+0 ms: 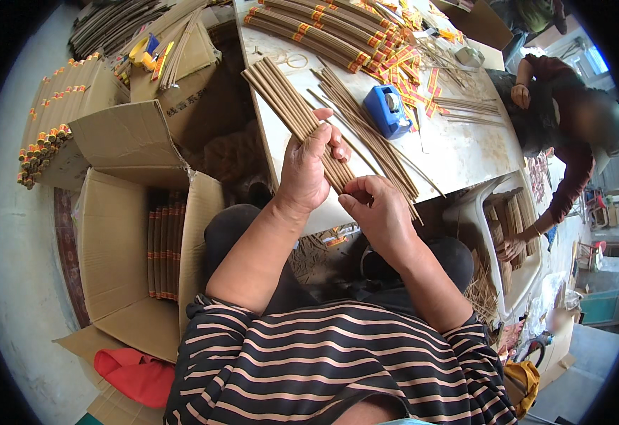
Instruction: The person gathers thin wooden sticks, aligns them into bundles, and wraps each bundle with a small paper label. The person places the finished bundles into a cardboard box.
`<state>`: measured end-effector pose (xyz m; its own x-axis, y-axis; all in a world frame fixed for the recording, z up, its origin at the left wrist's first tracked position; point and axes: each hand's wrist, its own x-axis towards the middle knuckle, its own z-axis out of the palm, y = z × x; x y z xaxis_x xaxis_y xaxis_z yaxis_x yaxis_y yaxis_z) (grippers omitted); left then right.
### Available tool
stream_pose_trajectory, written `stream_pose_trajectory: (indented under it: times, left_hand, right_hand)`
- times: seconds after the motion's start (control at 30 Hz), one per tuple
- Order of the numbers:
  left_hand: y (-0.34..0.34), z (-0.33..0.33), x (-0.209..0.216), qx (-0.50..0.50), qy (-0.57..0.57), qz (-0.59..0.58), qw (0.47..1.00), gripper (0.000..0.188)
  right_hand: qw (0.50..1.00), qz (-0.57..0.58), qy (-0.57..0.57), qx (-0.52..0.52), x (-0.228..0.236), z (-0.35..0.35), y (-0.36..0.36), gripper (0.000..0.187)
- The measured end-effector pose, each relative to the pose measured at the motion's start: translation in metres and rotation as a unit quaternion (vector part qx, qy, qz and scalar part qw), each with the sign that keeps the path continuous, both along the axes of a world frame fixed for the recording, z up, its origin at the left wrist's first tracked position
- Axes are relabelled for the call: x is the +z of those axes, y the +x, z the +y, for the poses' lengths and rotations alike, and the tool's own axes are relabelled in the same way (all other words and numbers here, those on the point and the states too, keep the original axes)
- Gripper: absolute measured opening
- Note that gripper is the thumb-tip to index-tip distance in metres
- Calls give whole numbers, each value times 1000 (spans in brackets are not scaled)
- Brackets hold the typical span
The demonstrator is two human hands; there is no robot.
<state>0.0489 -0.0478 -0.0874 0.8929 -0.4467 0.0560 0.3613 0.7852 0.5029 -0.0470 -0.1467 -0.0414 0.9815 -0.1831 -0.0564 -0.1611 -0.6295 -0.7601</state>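
Note:
My left hand [311, 168] is wrapped round a bundle of thin brown incense sticks [279, 92], holding it slanted above the white table [288, 185]. The sticks fan slightly at their far end. At the near end of the bundle, my right hand [381, 211] is closed, thumb and forefinger pinched on the stick ends. More loose incense sticks [374, 138] lie on the table just beyond and right of my hands. A blue tape dispenser [386, 113] stands beside these loose sticks.
Banded incense bundles [309, 35] and red-yellow paper labels [394, 67] cover the table's far side. An open cardboard box [114, 248] with banded bundles stands at my left; more bundles [58, 106] are stacked beyond. At right, another person [561, 106] reaches into a white bin [476, 216] of sticks.

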Motion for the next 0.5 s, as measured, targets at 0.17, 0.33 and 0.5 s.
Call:
stream_pose_trajectory:
  times: [0.17, 0.33, 0.5]
  left_hand:
    - [-2, 1, 0, -14, -10, -15, 1000, 26]
    - [-2, 1, -3, -22, -15, -4, 1000, 27]
    - [3, 3, -3, -39, -44, 37, 998, 25]
  right_hand:
    - [1000, 22, 6, -1, -4, -1, 2, 17]
    - [999, 28, -4, 26, -6, -4, 4, 18]
    - [993, 104, 40, 50, 13, -12, 4, 17]
